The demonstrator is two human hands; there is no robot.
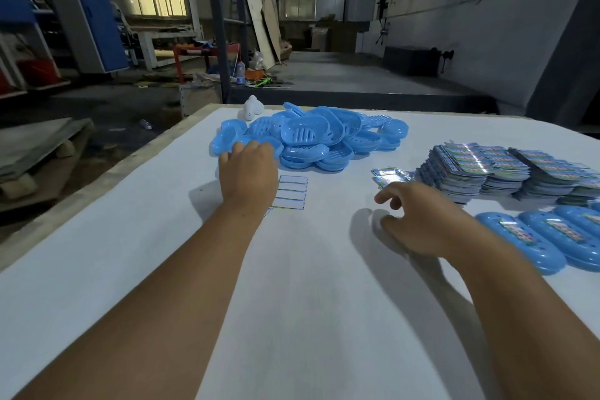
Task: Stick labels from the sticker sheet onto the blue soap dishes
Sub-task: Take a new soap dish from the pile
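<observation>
Both hands (248, 169) (418, 221) reach forward, palms down.

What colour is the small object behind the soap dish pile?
White, seen in the head view, at the table's far edge.

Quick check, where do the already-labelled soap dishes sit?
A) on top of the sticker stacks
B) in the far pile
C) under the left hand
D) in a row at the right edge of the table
D: the labelled dishes lie side by side at the right edge, each with a sticker on top, nearer the camera than the sticker stacks; the dishes in the far pile show no stickers.
</observation>
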